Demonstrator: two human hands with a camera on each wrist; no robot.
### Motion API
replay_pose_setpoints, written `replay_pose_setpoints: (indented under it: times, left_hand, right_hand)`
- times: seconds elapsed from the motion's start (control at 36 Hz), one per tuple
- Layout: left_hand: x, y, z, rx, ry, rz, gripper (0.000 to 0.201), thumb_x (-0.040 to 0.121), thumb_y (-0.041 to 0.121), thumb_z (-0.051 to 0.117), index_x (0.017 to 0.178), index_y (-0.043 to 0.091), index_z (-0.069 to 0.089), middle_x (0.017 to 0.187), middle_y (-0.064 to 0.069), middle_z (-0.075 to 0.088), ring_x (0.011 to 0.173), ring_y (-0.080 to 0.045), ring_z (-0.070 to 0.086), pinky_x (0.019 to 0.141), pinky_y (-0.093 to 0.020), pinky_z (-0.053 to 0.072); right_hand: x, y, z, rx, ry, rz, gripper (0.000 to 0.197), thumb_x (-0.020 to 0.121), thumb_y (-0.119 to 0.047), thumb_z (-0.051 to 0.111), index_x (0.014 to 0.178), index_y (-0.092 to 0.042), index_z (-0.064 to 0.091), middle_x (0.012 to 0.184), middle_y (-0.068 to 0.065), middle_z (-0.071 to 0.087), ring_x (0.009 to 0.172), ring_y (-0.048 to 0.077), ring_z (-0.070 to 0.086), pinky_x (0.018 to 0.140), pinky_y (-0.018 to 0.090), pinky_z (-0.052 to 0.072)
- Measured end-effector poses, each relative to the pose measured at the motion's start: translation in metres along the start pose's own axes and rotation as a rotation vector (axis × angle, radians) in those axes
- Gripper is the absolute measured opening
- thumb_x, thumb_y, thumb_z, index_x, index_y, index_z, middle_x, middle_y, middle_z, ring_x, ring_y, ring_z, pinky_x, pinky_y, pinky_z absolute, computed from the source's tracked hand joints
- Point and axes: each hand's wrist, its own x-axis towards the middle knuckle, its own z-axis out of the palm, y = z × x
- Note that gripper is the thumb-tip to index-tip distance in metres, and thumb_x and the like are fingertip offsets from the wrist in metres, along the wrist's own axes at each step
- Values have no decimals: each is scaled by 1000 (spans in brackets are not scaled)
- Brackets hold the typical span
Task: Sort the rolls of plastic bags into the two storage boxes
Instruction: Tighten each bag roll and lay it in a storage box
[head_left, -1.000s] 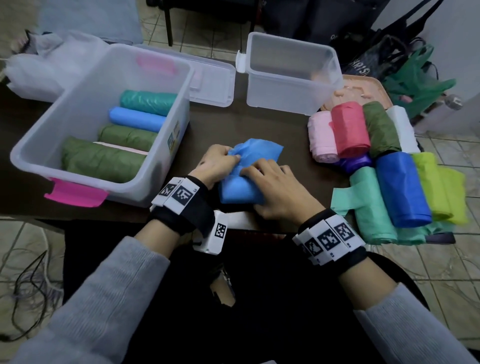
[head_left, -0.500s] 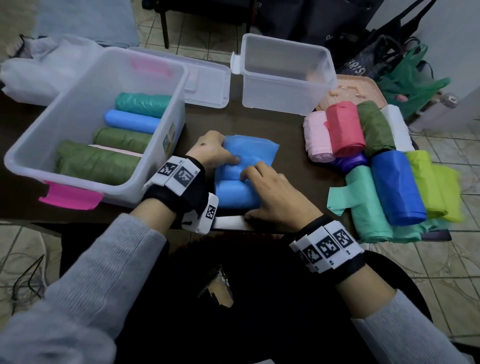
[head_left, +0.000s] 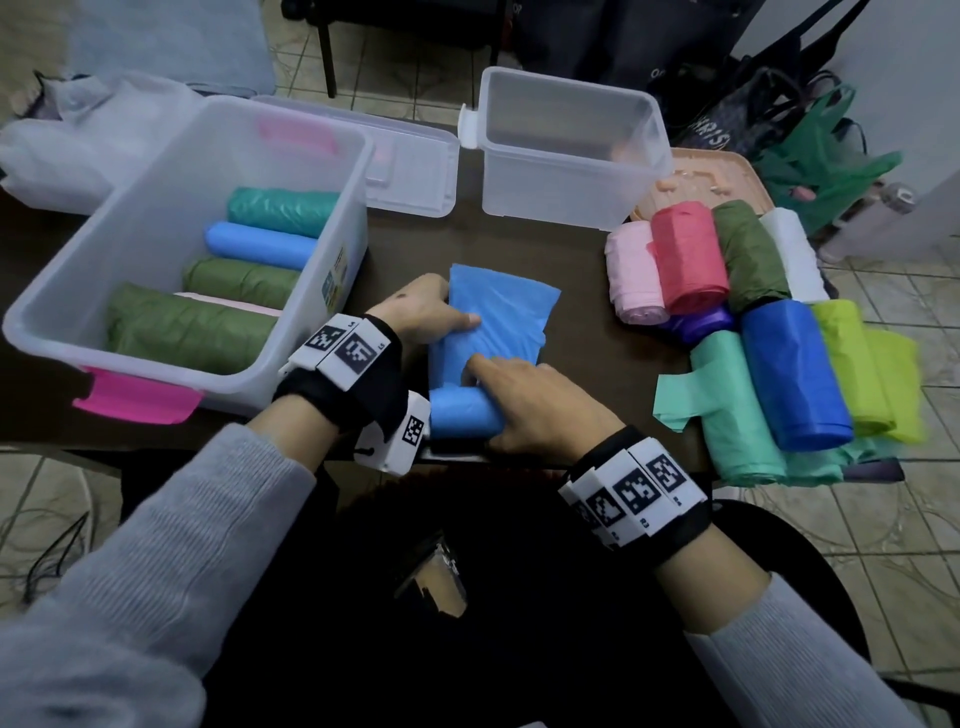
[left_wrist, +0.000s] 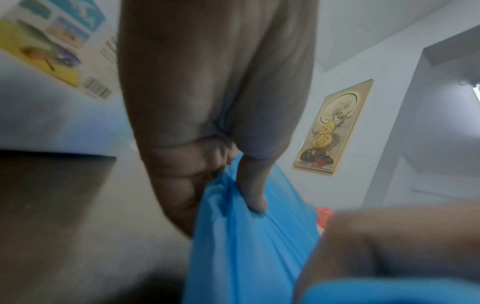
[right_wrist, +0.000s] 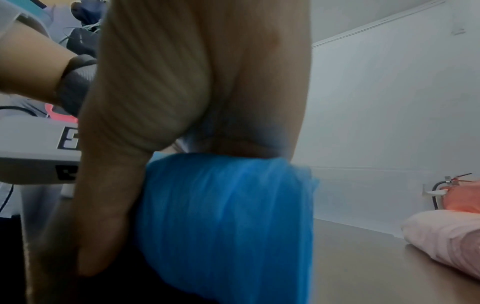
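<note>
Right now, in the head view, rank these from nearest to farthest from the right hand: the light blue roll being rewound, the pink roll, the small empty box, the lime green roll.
1. Light blue roll: under the right hand, touching it.
2. Pink roll: to its right, at the pile's near-left edge.
3. Small empty box and lime green roll: too close to call; the box sits behind, the roll far right.

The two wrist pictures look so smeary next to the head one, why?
Head view: fairly sharp, dim, edges bent by the wide lens. Left wrist view: left hand and light blue roll sit close, soft and blurred. Right wrist view: right hand fills the frame, roll motion-smeared.
</note>
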Motion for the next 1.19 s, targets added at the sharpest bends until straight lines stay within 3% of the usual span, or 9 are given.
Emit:
replay_pose_setpoints:
  times: [0.08, 0.28, 0.39, 0.44, 0.5, 0.64, 0.75, 0.94, 1.19]
  left_hand:
    - [-2, 1, -1, -74, 88, 48, 18, 87, 13, 64, 103, 4, 64, 101, -6, 66, 95, -21, 63, 90, -36, 51]
    - [5, 10, -6, -91, 311, 104, 24, 86, 15, 61, 110, 13, 57, 115, -6, 62, 110, -23, 58, 95, -31, 46]
    - [3, 16, -2, 298, 547, 236, 43, 86, 25, 63, 124, 11, 49, 126, -10, 51, 118, -29, 44, 97, -34, 35]
    - [3, 18, 3, 442, 458, 364, 30, 89, 24, 61, 117, 17, 57, 121, -7, 55, 115, -26, 47, 97, -36, 38]
    - [7, 17, 8, 520, 185, 374, 29, 92, 26, 56, 120, 21, 59, 129, -6, 54, 120, -24, 48, 102, -39, 38]
    - [12, 5, 22, 731, -196, 187, 55, 99, 36, 41, 149, 29, 20, 159, -7, 3, 146, -24, 4, 117, -45, 8]
    - [9, 1, 22, 760, -261, 203, 58, 101, 40, 32, 151, 31, 5, 158, -6, -14, 145, -23, -13, 116, -40, -3]
    - [15, -8, 21, 801, -282, 236, 58, 100, 46, 27, 150, 32, 1, 158, -6, -16, 145, -25, -16, 117, -42, -4]
    - [10, -9, 20, 769, -270, 270, 57, 100, 42, 31, 150, 33, 5, 158, -3, -14, 145, -22, -15, 116, -41, -5]
  right_hand:
    - [0, 0, -2, -27, -32, -8, 47, 78, -25, 66, 122, -21, 48, 112, 2, 46, 108, 22, 47, 85, 38, 40]
    - [-1, 2, -5, -75, -45, 19, 50, 79, -19, 61, 125, -24, 44, 116, 1, 43, 113, 21, 41, 92, 38, 30]
    - [-1, 0, -2, -70, -44, 34, 53, 77, -20, 60, 127, -23, 43, 117, 2, 44, 115, 21, 39, 92, 39, 30]
    - [-2, -1, -1, -80, -35, 34, 53, 77, -20, 60, 127, -22, 43, 118, 2, 44, 115, 21, 39, 92, 39, 31]
    - [-2, -2, 1, -94, -27, 31, 51, 77, -21, 61, 125, -21, 43, 118, 2, 44, 114, 22, 39, 90, 39, 31]
    - [-2, -3, 4, -125, -27, 22, 49, 77, -21, 61, 122, -17, 41, 127, 3, 42, 117, 24, 39, 89, 38, 30]
    - [-2, -6, 3, -101, -50, 4, 51, 78, -19, 61, 124, -17, 40, 124, 4, 44, 118, 25, 40, 90, 40, 31]
    - [0, -10, -2, -79, -1, -78, 49, 78, -18, 61, 124, -18, 42, 123, -1, 48, 119, 22, 43, 78, 34, 25]
    - [4, -18, 5, -40, -19, -64, 50, 76, -18, 63, 122, -18, 46, 120, 2, 52, 115, 25, 47, 86, 39, 34]
